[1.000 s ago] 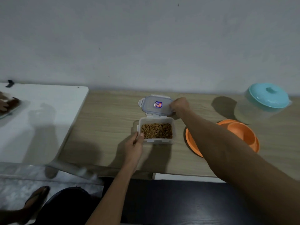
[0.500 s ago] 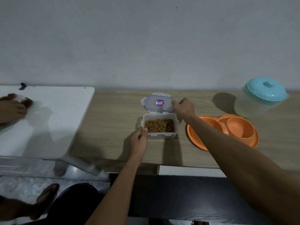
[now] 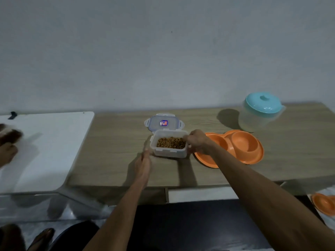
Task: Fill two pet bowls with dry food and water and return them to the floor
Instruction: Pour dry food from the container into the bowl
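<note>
While the right hand point(image 3: 198, 142) grips the kibble tub point(image 3: 169, 152), the left hand point(image 3: 145, 163) blurs, grasp unclear.

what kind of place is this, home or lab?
Probably a home, not a lab: an orange double pet bowl and an open container of dry food sit on a wooden table against a bare wall, with a teal-lidded jug beside them.

1. A white table point(image 3: 54, 142) stands against a grey wall point(image 3: 163, 51).
2. A small black object point(image 3: 13, 115) lies at the white table's far left corner.
3. Another person's hand point(image 3: 7, 153), blurred, is over the white table's left edge, and something brown point(image 3: 10, 136) lies just beyond it.
4. A wooden counter point(image 3: 117, 142) adjoins the white table's right side.
5. A sandalled foot point(image 3: 42, 236) is on the floor below the white table's near edge.
</note>
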The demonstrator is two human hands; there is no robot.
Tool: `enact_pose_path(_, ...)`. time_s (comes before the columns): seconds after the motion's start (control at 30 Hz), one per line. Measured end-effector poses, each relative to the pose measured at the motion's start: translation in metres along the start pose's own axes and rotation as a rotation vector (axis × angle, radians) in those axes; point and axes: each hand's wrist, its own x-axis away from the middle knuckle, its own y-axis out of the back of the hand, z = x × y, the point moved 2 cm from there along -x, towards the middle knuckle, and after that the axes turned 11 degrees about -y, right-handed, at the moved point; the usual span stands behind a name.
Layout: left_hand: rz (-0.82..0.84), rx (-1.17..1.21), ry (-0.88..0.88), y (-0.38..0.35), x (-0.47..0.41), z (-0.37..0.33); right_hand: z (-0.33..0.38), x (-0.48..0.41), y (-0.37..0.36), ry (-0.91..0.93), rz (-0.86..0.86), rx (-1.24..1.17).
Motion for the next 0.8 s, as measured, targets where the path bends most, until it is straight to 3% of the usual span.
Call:
enact_pose_path(0.23,0.137,-0.394,-0.288,-0.036,0.016,-0.027,-0.016,0.027,0.097,0.053,-0.075,-0.293)
enact_pose_path(0.43,0.446,-0.687,-0.647,-0.117,0.031,-0.042,-0.043,0.047,0.161,0.105,-0.235,-0.352)
enact_pose_path(0.53,0.525,-0.791,-0.681,-0.141,0.026,-0.037,-0.054,0.061,0.177,0.140,-0.383,-0.294)
enact_pose_path(0.8,0.491,-0.903,-0.701,-0.166,0.017,-0.016,-0.066,0.088,0.179,0.230,-0.700,0.061)
